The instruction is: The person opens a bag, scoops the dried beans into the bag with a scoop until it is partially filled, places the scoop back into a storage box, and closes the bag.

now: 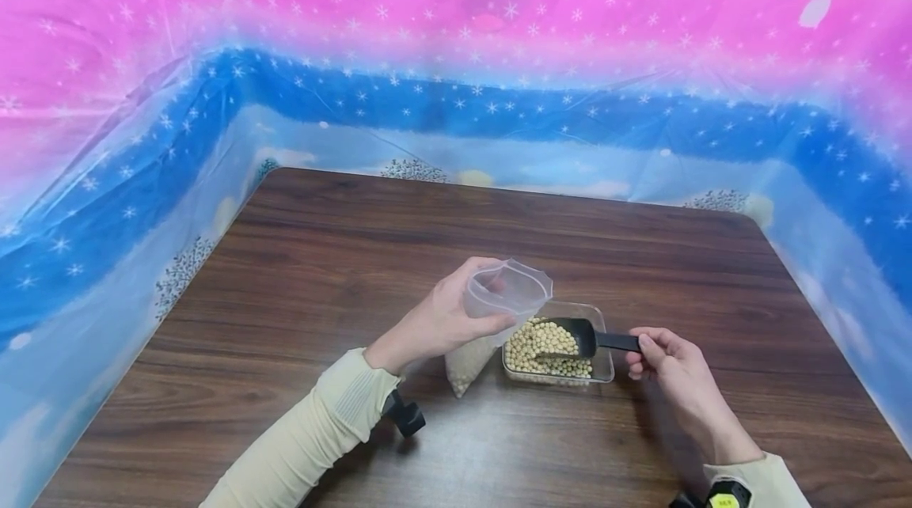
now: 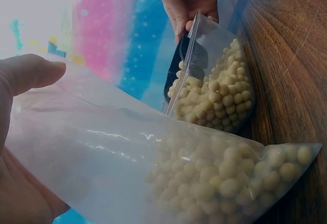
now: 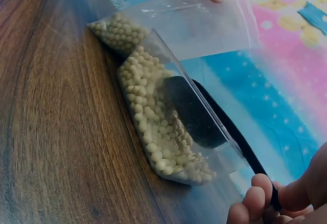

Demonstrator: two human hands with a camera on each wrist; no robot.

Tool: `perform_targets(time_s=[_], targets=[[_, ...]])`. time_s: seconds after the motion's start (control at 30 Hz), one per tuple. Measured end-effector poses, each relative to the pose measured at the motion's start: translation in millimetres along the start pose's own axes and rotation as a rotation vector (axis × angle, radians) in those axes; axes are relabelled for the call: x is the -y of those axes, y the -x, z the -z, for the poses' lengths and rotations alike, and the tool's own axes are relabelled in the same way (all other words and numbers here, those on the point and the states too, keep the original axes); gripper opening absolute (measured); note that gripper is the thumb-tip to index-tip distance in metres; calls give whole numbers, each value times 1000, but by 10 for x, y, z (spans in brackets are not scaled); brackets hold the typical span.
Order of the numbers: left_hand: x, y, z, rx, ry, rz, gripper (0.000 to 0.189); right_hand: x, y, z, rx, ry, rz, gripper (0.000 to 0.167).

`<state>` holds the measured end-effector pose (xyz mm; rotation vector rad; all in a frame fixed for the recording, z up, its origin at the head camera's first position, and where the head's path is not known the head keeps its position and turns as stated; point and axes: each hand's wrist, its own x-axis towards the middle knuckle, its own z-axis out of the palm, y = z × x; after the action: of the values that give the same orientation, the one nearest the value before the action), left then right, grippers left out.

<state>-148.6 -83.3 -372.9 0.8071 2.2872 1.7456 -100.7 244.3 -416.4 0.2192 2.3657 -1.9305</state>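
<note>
My left hand (image 1: 450,306) grips a translucent plastic bag (image 2: 117,137) near its top, thumb on one side, and the bag's mouth gapes wide in the head view. Pale round beans (image 2: 214,178) fill the bag's lower end, which hangs down to the tabletop. Just right of it stands a clear plastic box (image 1: 604,369) holding more of the same beans (image 3: 148,116). A black scoop (image 1: 586,336) lies in the box, its blade heaped with beans. My right hand (image 1: 680,373) pinches the scoop's handle between thumb and fingers, beyond the box's right rim.
Both containers are on a dark wood-grain table (image 1: 342,231). A curtain (image 1: 456,108) printed pink and blue with snowflakes surrounds its back and sides. A black strapped device (image 1: 406,415) shows under my left wrist, and a dark band (image 1: 728,494) circles the right one.
</note>
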Motion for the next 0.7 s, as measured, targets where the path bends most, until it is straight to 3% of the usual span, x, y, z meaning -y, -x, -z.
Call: perform_targets(time_s=[0.23,0.57,0.7], targets=[[-1,0,13,13,24,3,65,-24,-18,76,20,-218,-9,26],[-20,9,7,9,21,-7,65,162,56,262,79,-507,102,20],[-30,16,4,11,35,0,65,265,75,295,99,-574,126,21]])
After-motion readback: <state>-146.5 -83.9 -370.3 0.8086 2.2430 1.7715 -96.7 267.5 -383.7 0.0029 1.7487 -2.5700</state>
